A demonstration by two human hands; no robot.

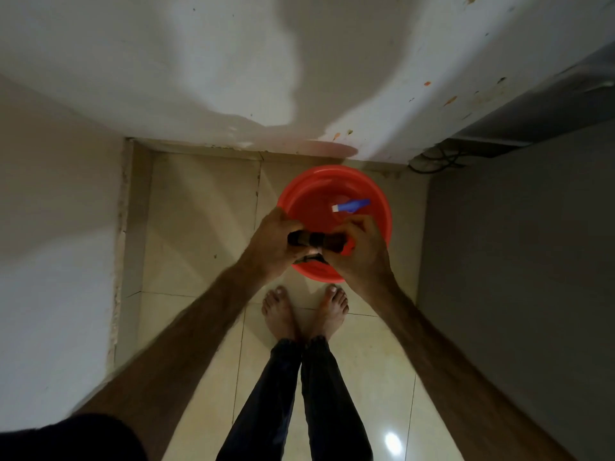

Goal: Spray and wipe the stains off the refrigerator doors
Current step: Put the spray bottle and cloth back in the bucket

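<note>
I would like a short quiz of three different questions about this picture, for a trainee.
1. True or false: both hands hold the dark bottle.
2. Where does the blue object lie? A) on the floor tiles B) in the red basin C) on the refrigerator
3. What marks the white refrigerator door?

Key: 1. True: left hand, right hand. 2. B. 3. Small coloured stains.

Red basin (pixel 299 194) on cream floor tiles (pixel 199 211), blue-and-white spray bottle (pixel 352 206) inside at 1 o'clock. White refrigerator door (pixel 199 61) at 12 o'clock, flecked orange and brown toward 2 o'clock. Dark brown cloth (pixel 306 239), orange tip. Navy trousers (pixel 286 394) at 6 o'clock.
</note>
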